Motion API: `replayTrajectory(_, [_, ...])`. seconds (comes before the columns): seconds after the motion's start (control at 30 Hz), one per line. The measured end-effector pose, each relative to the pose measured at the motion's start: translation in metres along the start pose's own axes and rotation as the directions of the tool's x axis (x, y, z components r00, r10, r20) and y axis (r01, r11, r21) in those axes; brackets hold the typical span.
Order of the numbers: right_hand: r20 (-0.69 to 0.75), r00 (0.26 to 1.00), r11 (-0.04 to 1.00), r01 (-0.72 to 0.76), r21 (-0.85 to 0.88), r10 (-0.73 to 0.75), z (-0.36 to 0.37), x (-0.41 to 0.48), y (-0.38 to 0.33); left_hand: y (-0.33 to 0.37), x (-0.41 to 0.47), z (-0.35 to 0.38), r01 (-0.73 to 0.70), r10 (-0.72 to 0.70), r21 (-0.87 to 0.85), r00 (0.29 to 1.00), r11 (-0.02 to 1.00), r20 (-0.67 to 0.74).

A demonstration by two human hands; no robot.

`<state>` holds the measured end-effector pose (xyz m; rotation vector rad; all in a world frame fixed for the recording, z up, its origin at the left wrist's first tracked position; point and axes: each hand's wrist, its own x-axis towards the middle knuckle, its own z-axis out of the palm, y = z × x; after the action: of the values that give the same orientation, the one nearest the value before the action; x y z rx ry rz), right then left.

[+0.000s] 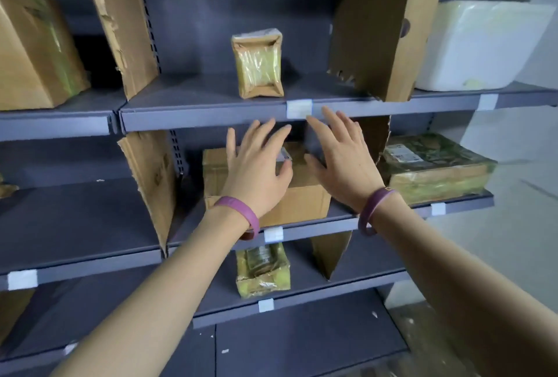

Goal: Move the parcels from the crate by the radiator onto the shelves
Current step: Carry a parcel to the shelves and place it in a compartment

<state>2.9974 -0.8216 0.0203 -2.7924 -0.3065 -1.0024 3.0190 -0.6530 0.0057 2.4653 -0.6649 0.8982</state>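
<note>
Head view, the only one.

- Hands: your left hand (256,171) is over the top of the plain brown cardboard box (305,195), fingers spread wide and straight, gripping nothing. Can't tell whether it touches. Your right hand (344,165) is just to the box's right, fingers splayed, also holding nothing.
- Box: on the middle dark grey metal shelf (90,219), near the front lip, beside a torn cardboard divider (151,177).
- Progress, judged: this box looks placed. Also shelved are a small upright tape-wrapped parcel (258,65) above, a flat green-taped parcel (434,165) to the right, and a small yellow-taped parcel (262,268) below. The crate and radiator are out of view, so the remainder can't be counted.
- Edges: the upper shelf's front edge (196,118) runs right at your fingertips, so pull your hands straight back to clear it.
- Room: bare deck shows left of the divider and around the upright parcel.
</note>
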Motion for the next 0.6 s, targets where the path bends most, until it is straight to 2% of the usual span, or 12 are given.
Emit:
replayTrajectory(0.07, [0.0, 0.998, 0.998, -0.061, -0.003, 0.061, -0.003, -0.031, 0.01, 0.018, -0.021, 0.018, -0.018, 0.021, -0.094, 0.999, 0.995, 0.036])
replayTrajectory(0.23, [0.097, 0.959, 0.963, -0.26, -0.074, 0.266, -0.015, -0.125, 0.044, 0.075, -0.068, 0.064, 0.027, 0.039, -0.269, 0.971, 0.963, 0.237])
replayTrajectory(0.3, [0.135, 0.922, 0.931, -0.352, -0.098, 0.363, -0.025, -0.164, 0.056, 0.109, -0.088, 0.08, 0.035, 0.071, -0.306, 0.942, 0.952, 0.327])
replayTrajectory(0.43, [0.125, 0.835, 0.844, -0.534, -0.051, 0.536, -0.057, -0.253, 0.082, 0.186, -0.132, 0.105, -0.046, 0.205, -0.355, 0.881, 0.934, 0.426])
replayTrajectory(0.6, [0.139, 0.687, 0.701, -0.693, -0.169, 0.713, -0.119, -0.388, 0.127, 0.301, -0.188, 0.119, -0.04, 0.321, -0.479, 0.791, 0.877, 0.52])
